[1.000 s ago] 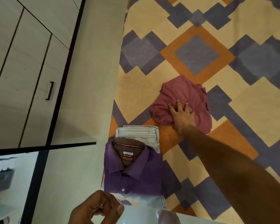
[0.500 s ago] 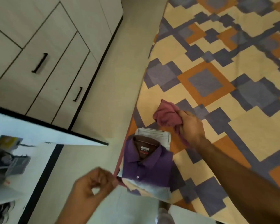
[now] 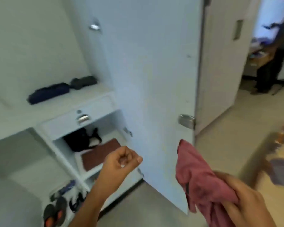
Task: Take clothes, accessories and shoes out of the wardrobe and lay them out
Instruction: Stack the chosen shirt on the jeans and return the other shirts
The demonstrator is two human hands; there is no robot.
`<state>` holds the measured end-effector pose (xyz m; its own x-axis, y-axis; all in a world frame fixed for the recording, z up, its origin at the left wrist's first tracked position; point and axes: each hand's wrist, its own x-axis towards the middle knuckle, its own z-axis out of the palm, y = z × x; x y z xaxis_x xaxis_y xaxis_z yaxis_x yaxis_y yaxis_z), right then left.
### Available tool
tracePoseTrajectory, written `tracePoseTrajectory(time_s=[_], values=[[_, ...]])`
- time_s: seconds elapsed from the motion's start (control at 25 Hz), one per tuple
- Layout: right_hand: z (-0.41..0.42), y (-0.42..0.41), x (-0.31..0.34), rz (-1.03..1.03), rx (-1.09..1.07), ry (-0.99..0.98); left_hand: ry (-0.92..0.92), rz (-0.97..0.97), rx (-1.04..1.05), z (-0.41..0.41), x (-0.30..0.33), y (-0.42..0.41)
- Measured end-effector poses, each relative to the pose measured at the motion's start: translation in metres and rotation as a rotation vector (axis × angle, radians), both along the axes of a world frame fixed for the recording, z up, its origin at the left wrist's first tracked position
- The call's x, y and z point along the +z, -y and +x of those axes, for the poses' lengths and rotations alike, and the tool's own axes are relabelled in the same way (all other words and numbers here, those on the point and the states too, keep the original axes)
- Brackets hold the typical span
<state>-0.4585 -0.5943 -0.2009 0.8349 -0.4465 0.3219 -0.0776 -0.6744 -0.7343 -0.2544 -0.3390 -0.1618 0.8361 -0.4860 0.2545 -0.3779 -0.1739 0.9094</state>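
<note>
My right hand (image 3: 246, 202) grips a crumpled maroon garment (image 3: 198, 179) at lower right, in front of the open white wardrobe door (image 3: 154, 79). My left hand (image 3: 121, 163) is curled into a loose fist with nothing in it, raised before the wardrobe's lower shelves. Inside the wardrobe, a dark blue pouch (image 3: 48, 93) and a black bundle (image 3: 83, 82) lie on the upper shelf. Below the drawer (image 3: 75, 117) sit a black item (image 3: 82, 139) and a folded brown cloth (image 3: 100, 153). Dark shoes with orange soles (image 3: 54, 212) rest at the bottom.
The wardrobe door stands open between my hands and the room. A second white door (image 3: 219, 63) stands behind it. Beige floor (image 3: 228, 145) stretches right toward the patterned bed cover (image 3: 282, 169). A person in dark trousers (image 3: 268, 71) stands at the far right.
My view swung from the bed up to the open wardrobe. My right hand picked the maroon garment off the bed cover and carried it along. The left hand stayed curled.
</note>
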Motion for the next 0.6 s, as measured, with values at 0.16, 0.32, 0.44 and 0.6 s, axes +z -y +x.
tracePoseTrajectory(time_s=[0.16, 0.32, 0.44, 0.6], values=[[0.085, -0.096, 0.051, 0.006, 0.190, 0.083, 0.086, -0.034, 0.250, 0.055, 0.043, -0.138], [0.159, -0.166, 0.094, -0.024, 0.385, 0.112, 0.162, 0.015, 0.438, 0.103, 0.069, -0.236], [0.230, -0.206, 0.118, -0.121, 0.531, 0.116, 0.171, 0.102, 0.569, 0.142, 0.065, -0.291], [0.331, -0.253, 0.147, -0.183, 0.710, 0.190, 0.215, 0.219, 0.682, 0.208, 0.051, -0.340]])
